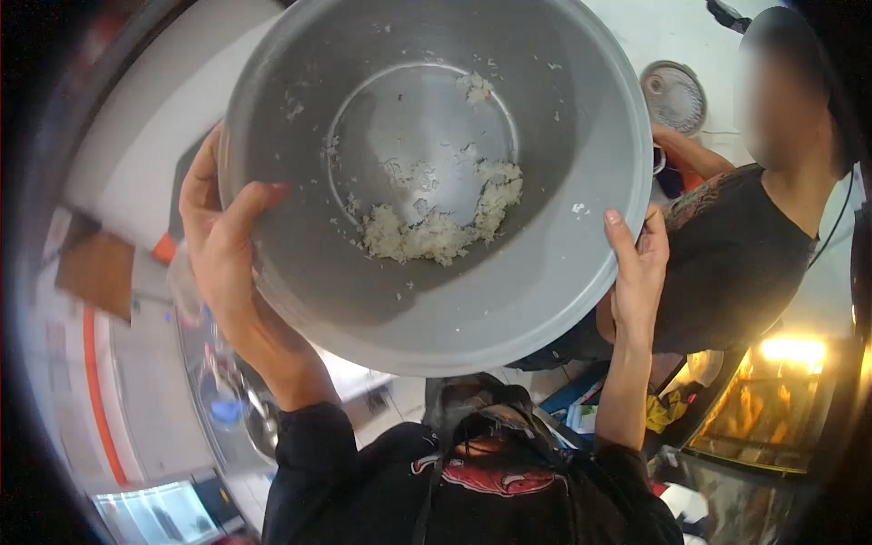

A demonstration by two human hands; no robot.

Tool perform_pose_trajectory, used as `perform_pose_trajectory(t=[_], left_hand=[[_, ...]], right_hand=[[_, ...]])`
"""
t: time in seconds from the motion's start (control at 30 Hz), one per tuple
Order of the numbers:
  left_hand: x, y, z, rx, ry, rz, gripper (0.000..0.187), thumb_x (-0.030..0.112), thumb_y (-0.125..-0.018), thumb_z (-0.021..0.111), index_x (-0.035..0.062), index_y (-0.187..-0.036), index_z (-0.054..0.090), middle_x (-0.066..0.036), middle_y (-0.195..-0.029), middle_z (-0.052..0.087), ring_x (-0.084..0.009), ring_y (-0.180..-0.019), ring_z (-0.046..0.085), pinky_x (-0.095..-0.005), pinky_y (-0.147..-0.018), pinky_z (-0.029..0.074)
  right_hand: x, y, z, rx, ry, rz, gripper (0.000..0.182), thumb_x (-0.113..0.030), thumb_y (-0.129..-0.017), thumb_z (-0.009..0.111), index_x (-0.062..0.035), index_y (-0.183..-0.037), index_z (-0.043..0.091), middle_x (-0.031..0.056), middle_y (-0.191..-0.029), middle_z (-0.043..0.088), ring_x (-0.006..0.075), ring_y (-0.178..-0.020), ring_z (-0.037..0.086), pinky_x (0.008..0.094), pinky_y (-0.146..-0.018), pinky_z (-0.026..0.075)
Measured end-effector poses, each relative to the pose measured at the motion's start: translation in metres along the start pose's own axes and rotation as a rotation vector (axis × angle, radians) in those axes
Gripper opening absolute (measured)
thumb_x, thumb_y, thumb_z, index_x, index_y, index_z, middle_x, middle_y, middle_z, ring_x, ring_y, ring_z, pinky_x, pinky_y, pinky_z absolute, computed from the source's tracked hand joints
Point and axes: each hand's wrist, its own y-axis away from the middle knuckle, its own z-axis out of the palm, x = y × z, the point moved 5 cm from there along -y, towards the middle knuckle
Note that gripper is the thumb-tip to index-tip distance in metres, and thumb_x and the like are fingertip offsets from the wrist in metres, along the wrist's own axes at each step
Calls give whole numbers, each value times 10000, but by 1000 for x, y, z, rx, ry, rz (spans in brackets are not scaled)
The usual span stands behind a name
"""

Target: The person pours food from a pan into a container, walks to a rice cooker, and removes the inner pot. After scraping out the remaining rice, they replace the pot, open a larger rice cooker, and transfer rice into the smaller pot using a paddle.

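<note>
1. Pot: big grey pot (563,300), frame centre to 12 o'clock, mouth facing the camera, held up between both hands. Top edge cut off by the frame.
2. Left hand (222,245): on pot's rim around 9 o'clock. Thumb laid over the inner wall, other fingers curled behind the outside. Partly closed, rim pinched between.
3. Right hand (639,268): on the rim around 4 o'clock. Thumb tip at the rim, fingers bent at the outer side. Gap only as wide as the rim; it has hold of the pot. Fingertips partly hidden.
4. Rice (422,238): white, clumped in a crescent on pot floor, roughly 4 to 8 o'clock. Smaller clump near 1 o'clock. Loose grains stuck to floor and wall.
5. Wearer: black sleeves (313,454), black top with red print (490,477) at 6 o'clock, below the pot.
6. Other person (727,272): black top, 3 o'clock, right beside the pot. Forearm reaches behind pot's rim; hand hidden.
7. Surroundings: round metal piece (674,97) at 2 o'clock on a white surface; lit glass cabinet (749,409) at 4; brown board (95,275) at 9; blurred blue item (227,411) at 8.
</note>
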Motion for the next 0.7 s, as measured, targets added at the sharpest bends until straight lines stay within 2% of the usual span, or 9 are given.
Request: perform_pose_trajectory(t=[0.07,0.2,0.23,0.3,0.37,0.43,0.57,0.63,0.7], left_hand=[[10,1,12,31,-60,-44,585,-50,-636,596,-56,-1218,545,-112,-1088,620,-175,-962,598,-258,-850,458],[38,-15,44,41,-131,-9,611,-49,-627,573,-72,-1236,528,-104,-1094,621,-165,-998,580,-263,-893,432],[41,-23,48,65,-156,-38,611,-49,-627,573,-72,-1236,528,-104,-1094,621,-165,-998,580,-263,-893,432],[45,-41,58,-29,-147,-136,603,-49,-618,559,-73,-1220,540,-91,-1078,621,-150,-988,575,-253,-899,417],[46,-59,58,22,-194,-157,590,-53,-603,545,-70,-1193,559,-76,-1061,621,-140,-972,572,-249,-894,412],[38,-65,59,77,-256,-265,573,-62,-602,528,-61,-1172,576,-62,-1036,625,-140,-951,577,-246,-890,410],[52,-102,61,273,-423,-458,504,-51,-638,524,-62,-1137,594,-77,-978,644,-149,-923,589,-257,-881,418],[23,-78,41,294,-482,-488,479,-39,-659,525,-81,-1131,592,-110,-978,651,-162,-926,593,-277,-874,433],[21,-80,40,415,-524,-516,443,-35,-644,524,-59,-1072,633,-81,-906,657,-145,-796,598,-266,-756,463]], right_hand=[[7,-12,-9,-40,9,37,176,-161,-894,643,-43,-939,521,46,-946,580,96,-891,507,251,-845,392],[0,-47,-10,-111,-8,149,185,-177,-909,628,-31,-961,527,38,-950,571,103,-902,498,260,-857,386],[0,-56,-11,-129,10,193,181,-184,-915,620,-33,-958,529,33,-941,565,101,-896,494,260,-856,386],[-10,-75,-4,-171,48,247,176,-194,-924,610,-37,-938,531,25,-912,558,93,-868,485,254,-826,388],[-17,-102,11,-210,77,285,176,-204,-932,600,-42,-918,532,16,-884,551,84,-841,477,247,-797,390],[-4,-127,18,-315,130,382,212,-235,-942,591,-43,-875,530,-4,-802,534,62,-757,454,227,-705,383],[-17,-215,62,-499,177,489,253,-265,-938,598,-40,-847,528,-20,-737,513,46,-691,427,209,-639,361],[13,-202,75,-527,222,472,279,-288,-937,598,-43,-826,525,-26,-715,497,40,-666,414,200,-617,355],[20,-233,92,-635,261,498,286,-284,-931,605,-21,-843,533,-15,-708,494,51,-666,416,212,-616,355]])
